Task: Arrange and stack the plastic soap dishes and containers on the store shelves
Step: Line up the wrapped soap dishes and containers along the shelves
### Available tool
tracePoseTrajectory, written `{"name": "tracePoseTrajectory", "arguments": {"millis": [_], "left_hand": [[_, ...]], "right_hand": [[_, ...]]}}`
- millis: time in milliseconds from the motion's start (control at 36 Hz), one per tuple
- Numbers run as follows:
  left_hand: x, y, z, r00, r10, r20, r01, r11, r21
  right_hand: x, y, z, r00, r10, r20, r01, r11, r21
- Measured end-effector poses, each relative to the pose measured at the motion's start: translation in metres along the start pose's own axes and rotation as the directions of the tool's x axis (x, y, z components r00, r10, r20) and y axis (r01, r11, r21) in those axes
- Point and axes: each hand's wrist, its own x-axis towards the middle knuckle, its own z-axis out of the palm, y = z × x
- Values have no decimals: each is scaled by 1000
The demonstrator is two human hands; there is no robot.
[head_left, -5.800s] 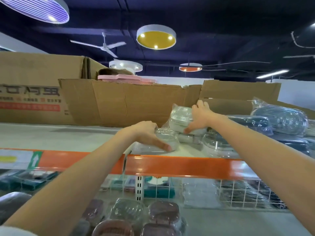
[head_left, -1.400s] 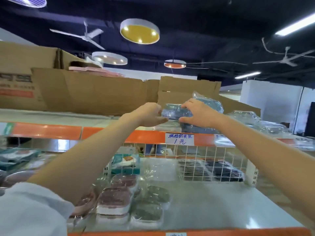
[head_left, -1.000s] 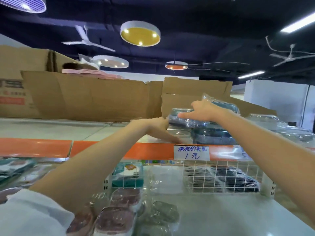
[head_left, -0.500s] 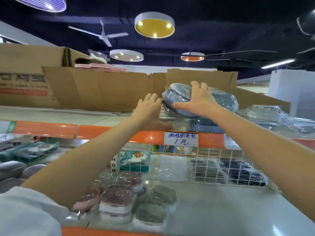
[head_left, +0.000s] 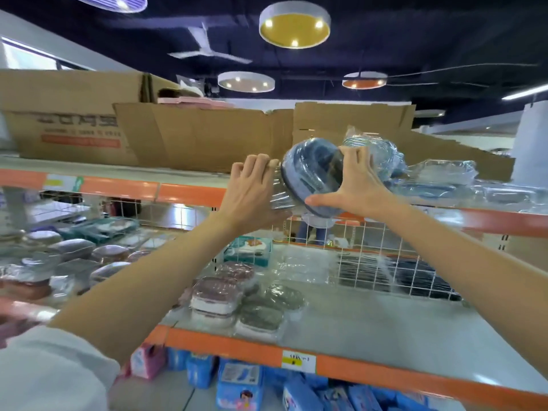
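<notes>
The orange-edged shelving [head_left: 189, 192] carries everything here. Along the back edge of its upper shelf stand cardboard boxes [head_left: 204, 137], and toward the right end of that shelf lies a heap of blue wrapped dishes [head_left: 441, 185]. The middle shelf [head_left: 370, 324] bears brown and grey wrapped soap dishes [head_left: 216, 295] near its front edge on the left, with a white wire divider [head_left: 367, 250] behind them toward the back. The lowest level holds blue packets [head_left: 240, 387].

In front of the upper shelf's front edge, off its surface, a blue soap dish [head_left: 311, 176] in clear film is held tilted, its face turned toward the camera. The right hand [head_left: 361, 185] grips it with fingers over the top rim and thumb spread under the bottom rim. The left hand [head_left: 252, 191] has its fingers curled round a clear wrapped dish [head_left: 278, 191] just beside the blue one, touching its left side; how much of it the palm supports is hidden.

The blue dish looks light and stiff, thin moulded plastic that should bear a firm squeeze across its rims. The film is likely slippery and loose, so a hold on the wrap alone could slide. Taking it across the hard rim, as the right hand does, seems the safest place. Set flat, it should nest or stack on the blue heap.
</notes>
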Motion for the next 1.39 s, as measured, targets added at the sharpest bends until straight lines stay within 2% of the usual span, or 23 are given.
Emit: {"name": "tracePoseTrajectory", "arguments": {"millis": [250, 389, 556, 722, 917, 1111, 1167, 1278, 1389], "left_hand": [[-74, 12, 4, 987, -6, 163, 15, 998, -55], [-113, 20, 16, 958, 20, 287, -5, 999, -52], [-142, 27, 38, 855, 33, 518, -24, 999, -24], [-154, 33, 61, 769, 76, 634, -18, 995, -98], [-158, 31, 110, 712, 78, 697, 84, 977, -196], [-153, 15, 163, 699, 149, 699, 64, 961, -270], [-153, 11, 175, 661, 155, 734, 85, 957, -279], [-156, 5, 195, 495, 193, 847, 135, 946, -294], [-150, -2, 206, 462, 241, 853, 114, 938, -326]], "right_hand": [[-70, 15, 29, 987, -138, 84, 138, 990, 2], [-99, 24, 50, 969, -157, 192, 176, 981, -86], [-119, 40, 76, 940, -86, 330, 139, 980, -141], [-128, 58, 99, 885, 86, 458, 7, 980, -197], [-120, 84, 136, 829, 248, 501, -129, 957, -261], [-95, 102, 174, 810, 316, 494, -191, 939, -287], [-88, 105, 183, 802, 331, 498, -202, 934, -295], [-73, 111, 207, 782, 352, 514, -212, 926, -312], [-55, 113, 234, 766, 365, 529, -216, 921, -324]]}}
